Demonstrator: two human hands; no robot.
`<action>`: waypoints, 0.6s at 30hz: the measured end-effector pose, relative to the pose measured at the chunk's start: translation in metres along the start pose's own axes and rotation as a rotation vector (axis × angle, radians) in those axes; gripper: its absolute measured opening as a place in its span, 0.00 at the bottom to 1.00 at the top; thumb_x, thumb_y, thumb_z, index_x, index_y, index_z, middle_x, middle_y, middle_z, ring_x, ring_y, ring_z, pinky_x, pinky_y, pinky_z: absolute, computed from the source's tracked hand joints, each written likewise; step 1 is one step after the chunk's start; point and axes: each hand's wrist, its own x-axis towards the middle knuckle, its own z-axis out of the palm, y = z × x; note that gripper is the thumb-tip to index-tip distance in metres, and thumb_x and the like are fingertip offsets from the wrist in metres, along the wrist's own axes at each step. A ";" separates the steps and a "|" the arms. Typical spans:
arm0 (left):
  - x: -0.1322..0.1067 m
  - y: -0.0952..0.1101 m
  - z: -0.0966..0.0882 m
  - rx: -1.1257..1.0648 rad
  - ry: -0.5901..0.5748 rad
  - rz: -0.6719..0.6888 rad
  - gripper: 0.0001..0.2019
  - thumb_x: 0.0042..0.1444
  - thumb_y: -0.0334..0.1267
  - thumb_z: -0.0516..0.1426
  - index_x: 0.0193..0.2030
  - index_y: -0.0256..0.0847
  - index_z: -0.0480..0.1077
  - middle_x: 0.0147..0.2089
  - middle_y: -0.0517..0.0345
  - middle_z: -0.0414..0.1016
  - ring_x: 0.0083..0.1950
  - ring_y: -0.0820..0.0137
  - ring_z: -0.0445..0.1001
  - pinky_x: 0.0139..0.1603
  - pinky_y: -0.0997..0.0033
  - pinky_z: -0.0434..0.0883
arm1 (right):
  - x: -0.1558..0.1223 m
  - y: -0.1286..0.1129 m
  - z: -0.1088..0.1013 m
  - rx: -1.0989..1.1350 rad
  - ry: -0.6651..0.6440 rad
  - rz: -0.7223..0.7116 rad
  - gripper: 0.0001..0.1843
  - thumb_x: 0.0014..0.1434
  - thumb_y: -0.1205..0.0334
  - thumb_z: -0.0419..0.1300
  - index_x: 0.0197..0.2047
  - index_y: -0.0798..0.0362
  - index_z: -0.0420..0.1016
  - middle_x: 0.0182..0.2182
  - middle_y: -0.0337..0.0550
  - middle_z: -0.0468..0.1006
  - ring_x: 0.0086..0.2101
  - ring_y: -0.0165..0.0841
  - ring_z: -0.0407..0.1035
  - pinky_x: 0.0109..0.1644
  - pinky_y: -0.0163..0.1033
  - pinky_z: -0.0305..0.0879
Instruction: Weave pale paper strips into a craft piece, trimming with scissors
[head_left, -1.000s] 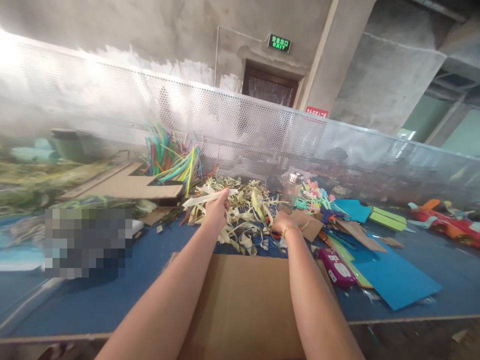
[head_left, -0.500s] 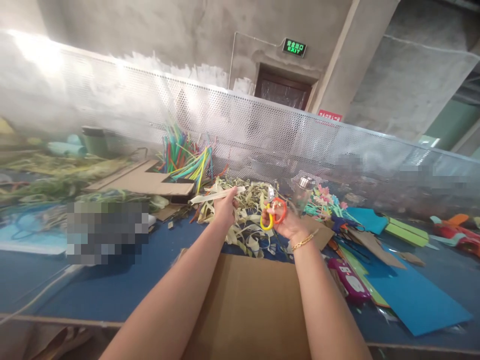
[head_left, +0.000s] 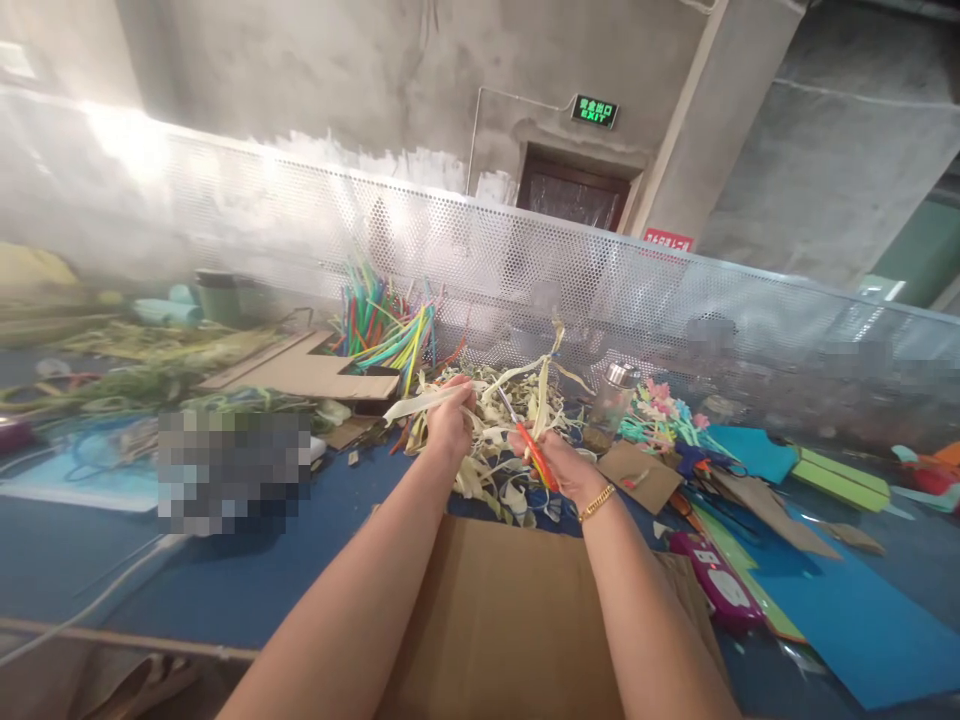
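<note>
My left hand is closed on a pale, flat strip like dried husk, whose free end sticks out to the left. In my right hand is a pair of scissors with red and yellow handles. Its blades point up and to the left, towards my left hand. Pale, twisted strips rise beside the right hand; whether its fingers also hold them, I cannot tell. Beneath and behind both hands lies a heap of similar pale strips.
A brown cardboard sheet lies between my forearms. Colourful pipe cleaners and an L-shaped cardboard piece are behind left. To the right are a clear jar, pink flowers, a purple case and blue sheets.
The scissors have turned in my right hand, so the blades now point up-left. Pale strips now stand up beside that hand. My left hand still holds its strip; the view has shifted slightly.
</note>
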 end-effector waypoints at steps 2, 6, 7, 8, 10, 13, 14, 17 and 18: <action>0.001 0.000 0.000 -0.017 -0.018 0.010 0.15 0.40 0.24 0.64 0.38 0.38 0.74 0.37 0.56 0.77 0.37 0.73 0.75 0.41 0.74 0.71 | 0.000 0.000 0.002 0.048 -0.037 0.015 0.20 0.45 0.52 0.70 0.36 0.53 0.69 0.27 0.37 0.70 0.25 0.26 0.61 0.23 0.29 0.57; -0.001 0.001 0.002 -0.021 -0.055 -0.003 0.17 0.40 0.22 0.61 0.40 0.37 0.74 0.38 0.54 0.77 0.39 0.72 0.76 0.39 0.77 0.70 | 0.001 -0.005 0.007 0.299 -0.085 0.049 0.21 0.48 0.47 0.68 0.35 0.52 0.69 0.27 0.38 0.70 0.24 0.25 0.60 0.23 0.29 0.57; -0.003 0.002 0.002 -0.026 -0.063 -0.022 0.17 0.40 0.22 0.61 0.40 0.37 0.74 0.38 0.55 0.77 0.39 0.73 0.76 0.37 0.78 0.70 | 0.001 -0.008 0.008 0.407 -0.121 0.054 0.21 0.50 0.44 0.66 0.36 0.52 0.69 0.28 0.39 0.70 0.24 0.26 0.60 0.23 0.30 0.58; -0.004 0.004 0.003 -0.037 -0.068 -0.048 0.17 0.41 0.23 0.61 0.40 0.37 0.74 0.38 0.55 0.77 0.38 0.73 0.76 0.36 0.79 0.70 | 0.000 -0.010 0.010 0.525 -0.167 0.057 0.22 0.52 0.42 0.64 0.37 0.52 0.69 0.28 0.39 0.70 0.25 0.26 0.61 0.24 0.31 0.59; -0.007 0.007 0.003 -0.069 -0.071 -0.115 0.15 0.42 0.24 0.60 0.39 0.37 0.73 0.37 0.56 0.77 0.38 0.73 0.76 0.35 0.79 0.70 | -0.003 -0.014 0.013 0.743 -0.255 0.057 0.24 0.54 0.38 0.60 0.38 0.53 0.69 0.28 0.41 0.71 0.26 0.27 0.62 0.26 0.32 0.62; -0.008 0.011 0.003 -0.103 -0.050 -0.192 0.11 0.45 0.27 0.60 0.38 0.37 0.72 0.36 0.57 0.76 0.34 0.75 0.75 0.31 0.80 0.68 | -0.006 -0.016 0.018 0.886 -0.314 0.069 0.25 0.54 0.39 0.59 0.37 0.54 0.69 0.29 0.43 0.71 0.27 0.29 0.64 0.29 0.34 0.64; -0.008 0.011 0.003 -0.101 -0.039 -0.207 0.09 0.46 0.29 0.60 0.37 0.37 0.72 0.34 0.57 0.76 0.32 0.76 0.74 0.28 0.81 0.67 | -0.006 -0.015 0.019 0.881 -0.319 0.071 0.24 0.54 0.40 0.60 0.38 0.54 0.69 0.29 0.43 0.72 0.27 0.29 0.65 0.29 0.35 0.65; -0.008 0.010 0.002 -0.060 -0.021 -0.219 0.09 0.46 0.33 0.63 0.37 0.37 0.73 0.30 0.60 0.73 0.25 0.79 0.68 0.23 0.80 0.62 | -0.003 -0.010 0.020 0.768 -0.260 0.033 0.20 0.52 0.46 0.64 0.42 0.50 0.68 0.29 0.40 0.73 0.28 0.31 0.67 0.29 0.36 0.65; -0.008 0.009 0.002 -0.044 -0.019 -0.208 0.10 0.46 0.35 0.64 0.37 0.37 0.74 0.28 0.61 0.71 0.23 0.79 0.66 0.22 0.79 0.62 | -0.002 -0.008 0.020 0.703 -0.214 0.015 0.20 0.51 0.49 0.65 0.43 0.49 0.68 0.29 0.39 0.73 0.28 0.31 0.68 0.29 0.36 0.65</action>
